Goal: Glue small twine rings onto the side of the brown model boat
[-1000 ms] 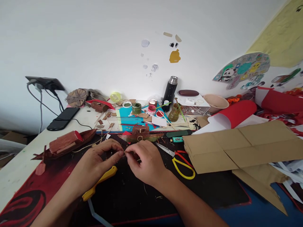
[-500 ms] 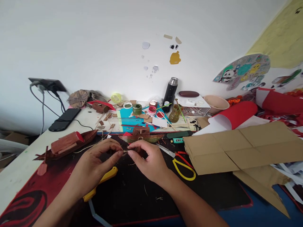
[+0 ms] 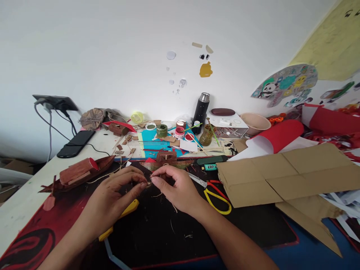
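Observation:
My left hand (image 3: 120, 191) and my right hand (image 3: 171, 189) meet above the black mat, thumbs and fingertips pinched. Between them is a small piece of tan twine (image 3: 149, 183), mostly hidden by the fingers. Loose strands show below my right palm. Just beyond the fingertips sits a small model boat (image 3: 165, 160) with a brown cabin and greenish hull. Beneath my left hand lies a yellow-handled glue gun (image 3: 129, 208), partly covered by the wrist. Scissors (image 3: 215, 200) with red and yellow handles rest to the right of my right hand.
A larger red-brown model boat (image 3: 81, 172) stands at left, near a black phone (image 3: 76, 143). Paint jars (image 3: 161, 131), a black thermos (image 3: 201, 112) and a jar with sticks (image 3: 206, 135) line the back. Cardboard (image 3: 281, 176) covers the right side.
My fingertips have shifted slightly, the right index and thumb parting a little more from the left. A loose strand now shows under my right hand. The view has turned slightly.

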`<state>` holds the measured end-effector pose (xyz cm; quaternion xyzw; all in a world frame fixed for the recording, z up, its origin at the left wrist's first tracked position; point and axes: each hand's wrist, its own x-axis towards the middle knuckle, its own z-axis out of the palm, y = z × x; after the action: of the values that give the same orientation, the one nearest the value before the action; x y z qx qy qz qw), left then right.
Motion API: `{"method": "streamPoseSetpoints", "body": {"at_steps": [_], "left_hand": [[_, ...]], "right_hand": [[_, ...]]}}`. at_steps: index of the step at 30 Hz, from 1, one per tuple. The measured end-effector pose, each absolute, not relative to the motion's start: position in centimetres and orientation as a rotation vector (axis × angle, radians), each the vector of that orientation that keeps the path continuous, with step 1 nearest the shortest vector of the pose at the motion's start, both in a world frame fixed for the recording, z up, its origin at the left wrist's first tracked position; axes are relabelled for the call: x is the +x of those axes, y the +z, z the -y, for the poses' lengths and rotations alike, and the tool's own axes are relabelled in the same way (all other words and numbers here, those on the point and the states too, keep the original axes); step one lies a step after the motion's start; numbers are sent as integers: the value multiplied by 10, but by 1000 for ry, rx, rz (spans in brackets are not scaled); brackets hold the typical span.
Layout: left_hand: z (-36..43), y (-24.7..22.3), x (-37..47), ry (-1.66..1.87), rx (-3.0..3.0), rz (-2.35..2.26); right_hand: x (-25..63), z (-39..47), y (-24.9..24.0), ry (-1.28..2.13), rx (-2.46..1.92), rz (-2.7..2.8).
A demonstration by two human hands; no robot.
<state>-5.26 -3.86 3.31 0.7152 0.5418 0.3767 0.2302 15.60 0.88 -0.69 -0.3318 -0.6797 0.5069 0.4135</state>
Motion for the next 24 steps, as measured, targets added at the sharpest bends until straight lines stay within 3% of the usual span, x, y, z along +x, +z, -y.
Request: {"method": "streamPoseSetpoints", "body": {"at_steps": [24], "left_hand": [[37,27,-52,1028,1930,-1517]], "right_hand": [[162,-7,-4,1472,-892,1677]]}}
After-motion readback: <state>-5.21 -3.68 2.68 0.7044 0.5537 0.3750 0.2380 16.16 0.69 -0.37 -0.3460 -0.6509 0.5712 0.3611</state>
